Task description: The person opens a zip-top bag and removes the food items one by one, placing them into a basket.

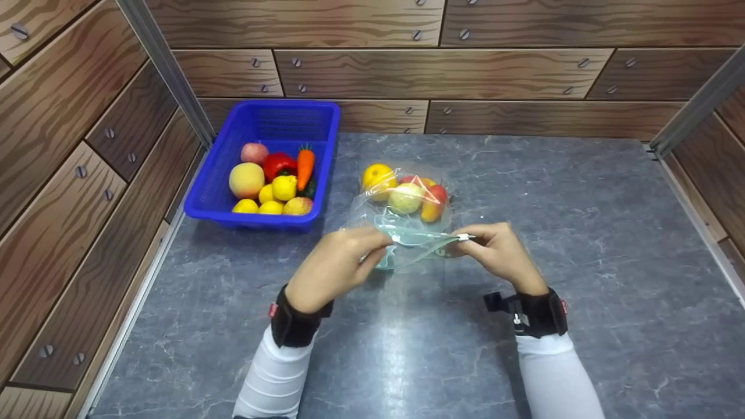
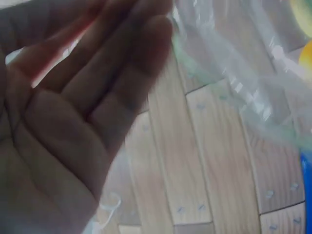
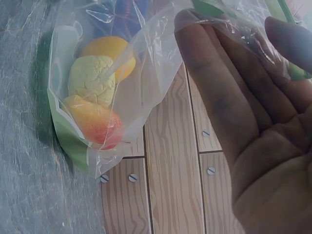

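Far left: blue basket [image 1: 262,220] of fruit [image 1: 247,180] and vegetables [image 1: 305,169]. Left hand [image 1: 340,265]: thumb and fingers pinched on near edge of clear bag [image 1: 407,228]; bag at centre, produce [image 1: 405,199] inside. Right hand [image 1: 497,251]: fingertips clamped at white slider [image 1: 464,237], mouth's right end. Step: probably closing bag; next move calls for steady left hold, slider drawn left.

Clear plastic bag [image 1: 405,225], partly open, fruit [image 1: 405,198] inside
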Tool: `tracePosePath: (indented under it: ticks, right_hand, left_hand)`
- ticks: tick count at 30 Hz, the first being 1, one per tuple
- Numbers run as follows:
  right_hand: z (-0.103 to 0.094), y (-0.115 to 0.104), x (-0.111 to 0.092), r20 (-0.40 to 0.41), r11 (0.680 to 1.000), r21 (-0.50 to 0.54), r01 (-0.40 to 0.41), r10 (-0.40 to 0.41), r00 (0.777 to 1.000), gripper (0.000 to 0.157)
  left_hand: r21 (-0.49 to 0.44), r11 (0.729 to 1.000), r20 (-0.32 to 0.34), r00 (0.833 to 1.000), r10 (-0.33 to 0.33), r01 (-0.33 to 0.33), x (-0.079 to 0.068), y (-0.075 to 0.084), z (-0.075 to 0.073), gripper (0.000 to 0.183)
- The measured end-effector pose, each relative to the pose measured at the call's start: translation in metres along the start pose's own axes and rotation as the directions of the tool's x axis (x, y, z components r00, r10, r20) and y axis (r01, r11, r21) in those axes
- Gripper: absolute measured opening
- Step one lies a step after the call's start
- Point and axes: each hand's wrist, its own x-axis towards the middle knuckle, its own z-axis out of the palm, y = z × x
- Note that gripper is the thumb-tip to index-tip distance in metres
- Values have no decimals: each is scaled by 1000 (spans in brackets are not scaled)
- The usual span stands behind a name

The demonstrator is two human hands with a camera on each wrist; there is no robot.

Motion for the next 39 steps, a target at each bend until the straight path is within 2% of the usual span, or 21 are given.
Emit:
tracePosePath:
  ticks: [2, 4, 11, 15, 21, 25, 31, 35, 39]
  right_hand:
    - [0, 0, 0, -11, 1000, -1, 5, -5, 1000, 11]
    - [0, -1, 0, -20, 1000, -3, 9, -9, 1000, 11]
    - [-1, -1, 0, -31, 1000, -4, 5, -5, 999, 10]
    - [-1, -2, 0, -43, 1000, -3, 9, -10, 999, 10]
    - [-2, -2, -1, -59, 1000, -5, -5, 5, 998, 10]
    - [-2, -3, -1, -62, 1000, -15, -6, 5, 998, 11]
    - [-2, -1, -1, -51, 1000, 15, 8, -7, 999, 10]
    - [-2, 0, -1, -43, 1000, 20, 4, -3, 999, 9]
    - [-2, 1, 0, -43, 1000, 5, 3, -3, 999, 11]
  left_hand:
    - [48, 999, 52, 998, -27, 24, 2, -1, 7, 8]
    - [90, 995, 77, 996, -44, 37, 5, -3, 13, 5]
    - [203, 979, 62, 997, -34, 21, 10, -8, 27, 8]
    - [237, 970, 93, 993, -69, 45, 13, -11, 34, 6]
    - [216, 968, 170, 971, -168, 129, 19, -21, 46, 3]
    - [213, 960, 205, 953, -224, 180, 24, -25, 55, 7]
    - [269, 932, 203, 932, -302, 243, 33, -31, 73, 12]
    - [314, 923, 203, 934, -295, 224, 42, -36, 85, 22]
    - [359, 901, 213, 918, -333, 243, 58, -44, 96, 36]
